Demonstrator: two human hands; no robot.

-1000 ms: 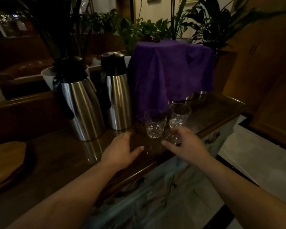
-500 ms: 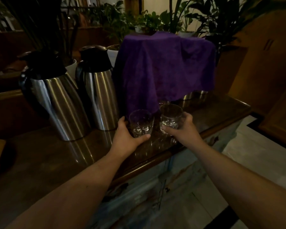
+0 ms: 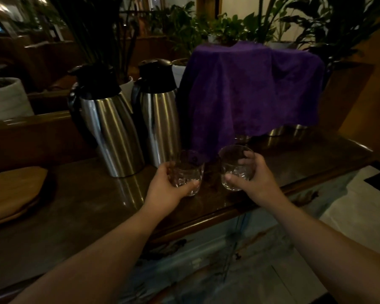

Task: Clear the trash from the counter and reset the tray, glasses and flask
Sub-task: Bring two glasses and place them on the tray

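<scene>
I hold two clear drinking glasses just above the dark wooden counter (image 3: 75,205). My left hand (image 3: 165,191) is wrapped around the left glass (image 3: 188,170). The right glass (image 3: 236,165) is gripped by my right hand (image 3: 255,183). Behind them stand two steel flasks with black tops, the left flask (image 3: 110,132) and the right flask (image 3: 160,123). A wooden tray (image 3: 11,189) lies at the counter's left end.
A purple cloth (image 3: 252,91) covers a tall object at the back right, with metal bases showing under its hem. Potted plants line the back. The counter's front edge runs under my forearms, with a pale floor to the right.
Both hands went from reaching over the counter to closing around the two glasses and lifting them slightly. The camera has shifted, bringing the tray back into view on the left.
</scene>
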